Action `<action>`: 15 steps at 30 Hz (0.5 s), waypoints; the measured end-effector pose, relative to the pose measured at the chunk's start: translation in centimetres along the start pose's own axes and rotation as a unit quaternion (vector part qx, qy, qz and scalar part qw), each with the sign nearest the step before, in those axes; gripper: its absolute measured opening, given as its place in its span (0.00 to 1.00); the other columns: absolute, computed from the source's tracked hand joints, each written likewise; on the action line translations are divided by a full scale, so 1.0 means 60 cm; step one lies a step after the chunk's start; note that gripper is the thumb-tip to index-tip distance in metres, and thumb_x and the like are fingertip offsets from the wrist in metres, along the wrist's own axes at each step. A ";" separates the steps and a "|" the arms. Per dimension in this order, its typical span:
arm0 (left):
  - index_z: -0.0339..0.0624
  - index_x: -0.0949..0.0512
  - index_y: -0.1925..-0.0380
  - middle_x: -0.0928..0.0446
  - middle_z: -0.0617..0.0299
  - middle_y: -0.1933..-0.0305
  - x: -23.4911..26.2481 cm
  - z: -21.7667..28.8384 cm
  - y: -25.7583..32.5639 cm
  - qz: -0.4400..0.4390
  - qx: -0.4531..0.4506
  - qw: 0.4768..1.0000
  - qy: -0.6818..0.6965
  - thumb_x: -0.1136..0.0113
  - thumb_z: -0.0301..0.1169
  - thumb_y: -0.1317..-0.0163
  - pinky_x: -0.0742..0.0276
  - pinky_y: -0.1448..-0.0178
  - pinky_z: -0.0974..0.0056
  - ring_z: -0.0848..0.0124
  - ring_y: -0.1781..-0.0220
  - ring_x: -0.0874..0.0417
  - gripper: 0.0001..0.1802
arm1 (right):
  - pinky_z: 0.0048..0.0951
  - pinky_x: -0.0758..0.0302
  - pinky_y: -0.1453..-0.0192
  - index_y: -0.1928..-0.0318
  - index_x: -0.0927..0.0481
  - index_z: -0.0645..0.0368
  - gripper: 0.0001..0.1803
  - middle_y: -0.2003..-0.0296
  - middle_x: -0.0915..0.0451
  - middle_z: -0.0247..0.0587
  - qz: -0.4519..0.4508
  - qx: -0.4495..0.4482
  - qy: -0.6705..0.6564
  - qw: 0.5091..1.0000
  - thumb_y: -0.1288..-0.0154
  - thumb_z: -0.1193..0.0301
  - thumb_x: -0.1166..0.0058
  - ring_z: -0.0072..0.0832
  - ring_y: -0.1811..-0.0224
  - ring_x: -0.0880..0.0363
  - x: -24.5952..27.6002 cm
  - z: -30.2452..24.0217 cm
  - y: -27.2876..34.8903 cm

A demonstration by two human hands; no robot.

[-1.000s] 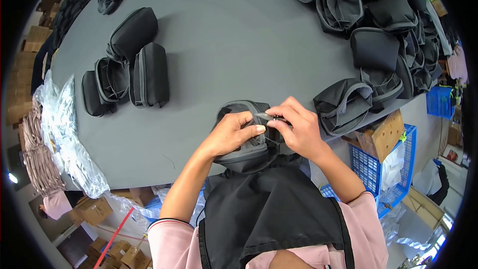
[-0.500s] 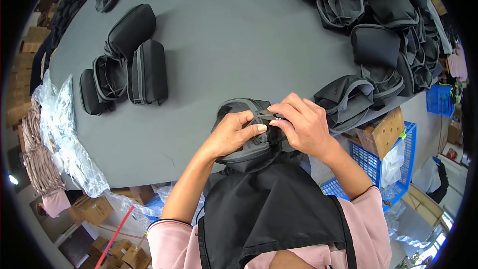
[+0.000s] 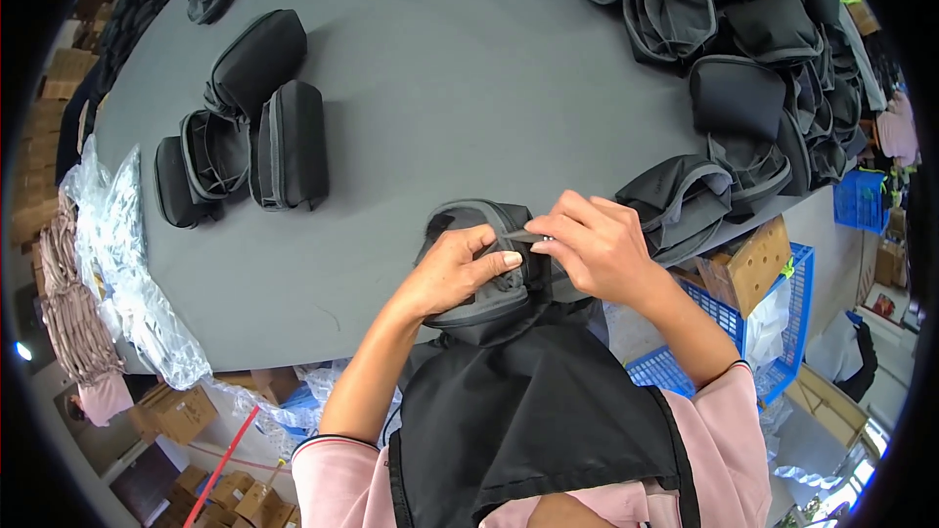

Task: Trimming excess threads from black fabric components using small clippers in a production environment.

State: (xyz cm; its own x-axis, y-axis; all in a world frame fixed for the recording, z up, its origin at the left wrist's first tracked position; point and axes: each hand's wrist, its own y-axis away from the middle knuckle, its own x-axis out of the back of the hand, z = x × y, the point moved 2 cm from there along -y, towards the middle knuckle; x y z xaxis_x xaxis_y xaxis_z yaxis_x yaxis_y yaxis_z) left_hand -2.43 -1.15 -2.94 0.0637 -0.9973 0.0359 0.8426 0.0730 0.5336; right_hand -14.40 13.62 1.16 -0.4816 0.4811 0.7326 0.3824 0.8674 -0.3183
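A dark grey and black zippered pouch point(image 3: 481, 315) lies unzipped at the table's near edge, against my apron. My left hand point(image 3: 445, 276) grips its opening, thumb and fingers closed on the fabric near the far right rim. In my right hand point(image 3: 599, 246) is a small pair of thread snips point(image 3: 518, 235); their metal blades look closed and point left, at the rim beside my left fingertips. The handles are mostly hidden in my right fingers. Any thread at the blade tips is too small to make out.
Several similar pouches point(image 3: 293, 147) stand at the left of the grey table point(image 3: 440, 108). A large heap of open pouches point(image 3: 738, 93) covers the right side. Clear plastic wrap point(image 3: 147, 284) hangs at the left edge. A blue crate point(image 3: 778, 362) stands below right.
The snips' blades, spread apart before, have come together at the pouch's rim. My right hand has shifted slightly; my left hand keeps its grip on the pouch.
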 end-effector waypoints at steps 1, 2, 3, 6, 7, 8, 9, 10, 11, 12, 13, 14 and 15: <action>0.36 0.28 0.77 0.36 0.70 0.82 -0.001 0.001 0.001 -0.004 -0.013 1.000 0.019 0.39 0.40 0.41 0.39 0.74 0.70 0.81 0.77 0.37 0.18 | 0.29 0.33 0.75 0.67 0.22 0.55 0.09 0.74 0.29 0.33 -0.003 0.007 0.005 1.000 0.51 0.71 0.39 0.31 0.80 0.31 0.002 0.001 0.001; 0.36 0.28 0.77 0.36 0.70 0.82 0.001 0.000 0.001 -0.001 -0.014 1.000 0.019 0.39 0.40 0.41 0.39 0.74 0.70 0.81 0.77 0.37 0.18 | 0.29 0.33 0.75 0.67 0.22 0.55 0.09 0.74 0.29 0.33 -0.003 0.010 0.005 1.000 0.51 0.71 0.39 0.31 0.80 0.31 0.002 0.000 -0.002; 0.36 0.28 0.76 0.35 0.71 0.82 0.005 0.000 0.002 0.005 -0.015 1.000 0.002 0.39 0.39 0.41 0.38 0.74 0.70 0.82 0.77 0.37 0.17 | 0.29 0.33 0.75 0.67 0.22 0.55 0.09 0.74 0.29 0.33 0.014 0.005 -0.009 1.000 0.51 0.71 0.39 0.32 0.80 0.31 0.003 -0.002 -0.007; 0.36 0.27 0.74 0.32 0.71 0.80 0.001 0.008 0.005 0.033 -0.021 0.999 0.026 0.39 0.37 0.40 0.37 0.73 0.71 0.82 0.76 0.35 0.15 | 0.29 0.32 0.75 0.67 0.22 0.57 0.09 0.74 0.29 0.33 0.022 -0.011 -0.030 0.999 0.51 0.72 0.39 0.32 0.80 0.30 -0.004 0.000 -0.010; 0.35 0.26 0.73 0.31 0.71 0.78 0.001 0.010 0.010 0.065 -0.023 0.995 0.067 0.39 0.37 0.40 0.37 0.73 0.71 0.82 0.75 0.35 0.14 | 0.28 0.32 0.75 0.67 0.22 0.57 0.09 0.73 0.28 0.34 0.010 -0.014 -0.045 0.999 0.51 0.74 0.38 0.31 0.79 0.29 -0.008 0.002 -0.012; 0.37 0.24 0.68 0.28 0.71 0.76 0.004 -0.007 0.012 0.095 -0.046 0.990 0.092 0.40 0.35 0.40 0.35 0.71 0.72 0.82 0.74 0.32 0.11 | 0.28 0.32 0.75 0.67 0.22 0.57 0.09 0.73 0.28 0.34 0.008 -0.012 -0.046 0.999 0.51 0.74 0.38 0.31 0.79 0.29 -0.006 0.000 -0.009; 0.37 0.24 0.64 0.25 0.68 0.71 0.006 -0.011 0.019 0.126 -0.031 0.980 0.148 0.41 0.35 0.38 0.30 0.65 0.72 0.81 0.69 0.28 0.11 | 0.27 0.31 0.75 0.66 0.22 0.58 0.10 0.72 0.27 0.35 0.058 -0.051 -0.089 0.993 0.52 0.76 0.38 0.29 0.78 0.28 0.001 0.000 -0.002; 0.37 0.25 0.63 0.24 0.67 0.67 0.006 -0.003 0.021 0.151 -0.064 0.964 0.211 0.42 0.35 0.38 0.29 0.61 0.71 0.80 0.66 0.27 0.11 | 0.25 0.30 0.75 0.66 0.22 0.59 0.11 0.71 0.25 0.36 0.107 -0.089 -0.131 0.981 0.52 0.77 0.38 0.27 0.78 0.27 0.006 -0.001 0.005; 0.37 0.25 0.61 0.23 0.66 0.64 0.006 0.005 0.022 0.175 -0.096 0.941 0.273 0.42 0.35 0.37 0.28 0.57 0.71 0.80 0.63 0.26 0.12 | 0.25 0.30 0.75 0.66 0.22 0.59 0.11 0.71 0.25 0.36 0.107 -0.086 -0.133 0.982 0.52 0.77 0.38 0.27 0.78 0.27 -0.001 -0.002 0.014; 0.37 0.26 0.60 0.23 0.65 0.59 0.011 -0.007 0.021 0.164 -0.100 0.935 0.297 0.43 0.35 0.37 0.29 0.51 0.71 0.79 0.58 0.26 0.13 | 0.24 0.29 0.75 0.65 0.22 0.60 0.11 0.70 0.25 0.37 0.101 -0.114 -0.153 0.976 0.53 0.78 0.38 0.26 0.77 0.26 -0.014 0.001 0.027; 0.37 0.26 0.60 0.23 0.65 0.59 0.009 -0.011 0.020 0.165 -0.100 0.935 0.298 0.43 0.35 0.37 0.29 0.51 0.71 0.79 0.58 0.26 0.13 | 0.23 0.29 0.75 0.65 0.22 0.61 0.12 0.69 0.25 0.38 0.094 -0.145 -0.172 0.970 0.54 0.79 0.38 0.25 0.77 0.26 -0.020 -0.002 0.037; 0.37 0.26 0.59 0.23 0.65 0.59 0.006 -0.014 0.019 0.169 -0.098 0.926 0.323 0.44 0.36 0.36 0.30 0.51 0.71 0.79 0.58 0.26 0.13 | 0.23 0.29 0.75 0.65 0.22 0.61 0.12 0.69 0.25 0.38 0.068 -0.161 -0.143 0.974 0.54 0.78 0.37 0.25 0.78 0.26 -0.021 -0.015 0.038; 0.37 0.26 0.59 0.24 0.66 0.60 0.004 -0.014 0.018 0.174 -0.095 0.916 0.349 0.44 0.36 0.36 0.30 0.51 0.71 0.79 0.58 0.26 0.13 | 0.24 0.29 0.76 0.66 0.22 0.61 0.12 0.69 0.26 0.37 0.070 -0.171 -0.141 0.973 0.54 0.78 0.37 0.25 0.77 0.26 -0.024 -0.023 0.040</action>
State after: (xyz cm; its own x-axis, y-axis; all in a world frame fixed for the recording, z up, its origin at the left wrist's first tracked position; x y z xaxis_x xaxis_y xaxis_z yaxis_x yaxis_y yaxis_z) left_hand -1.06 -1.29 -3.08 0.6160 -0.6738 -0.4081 0.7804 0.4513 0.4328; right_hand -11.71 14.85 0.16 -0.5851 0.6486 0.4868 0.6766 0.7214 -0.1478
